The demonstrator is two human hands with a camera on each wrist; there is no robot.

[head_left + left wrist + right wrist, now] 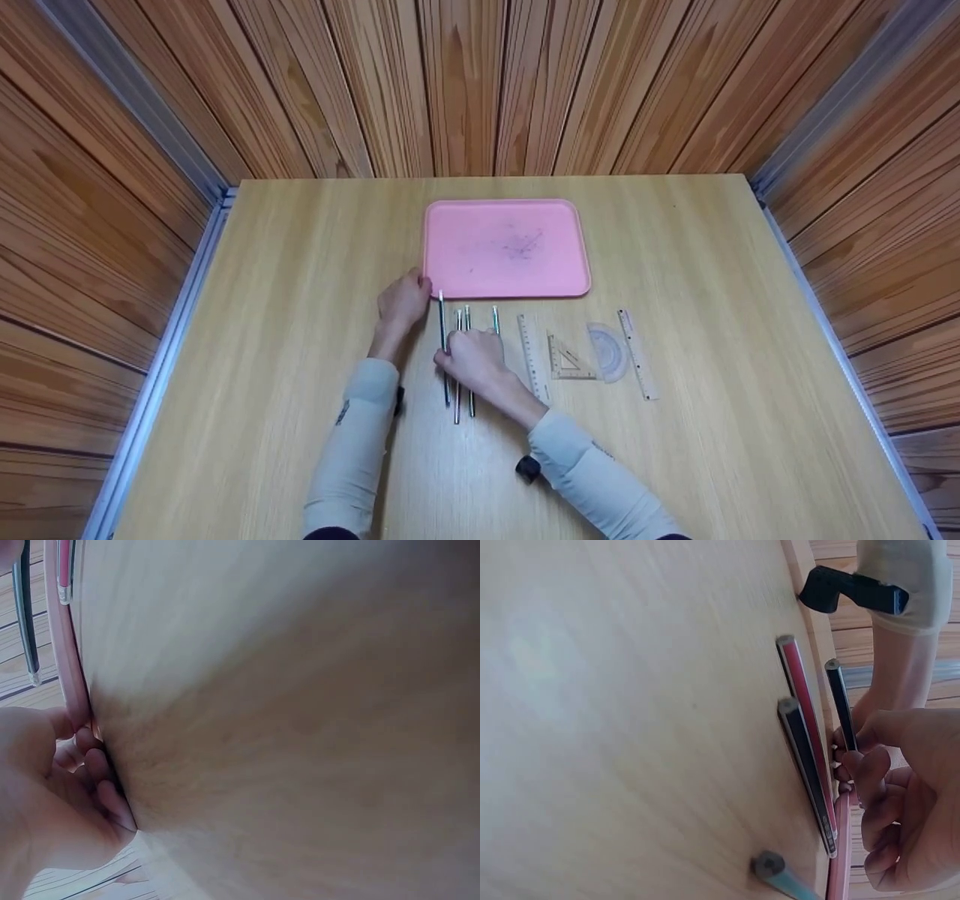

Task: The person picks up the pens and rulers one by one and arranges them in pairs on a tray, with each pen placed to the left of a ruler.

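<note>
My left hand (405, 301) pinches the near left corner of a pink tray (504, 214), its thumb at the rim in the left wrist view. My right hand (474, 354) holds a dark pencil (841, 701) between thumb and fingers, raised off the table with its far end at the tray's near edge. Below it lie a red pencil (799, 679) and a black pencil (804, 757) side by side. A teal pencil (786, 881) lies further right, partly hidden by the right hand in the head view.
Right of the pencils lie a clear ruler (529, 345), a set square (562, 369), a protractor (609, 352) and a second ruler (636, 352). Dark scribble marks show on the tray's floor. Wood-panelled walls (465, 90) enclose the table (712, 300) on three sides.
</note>
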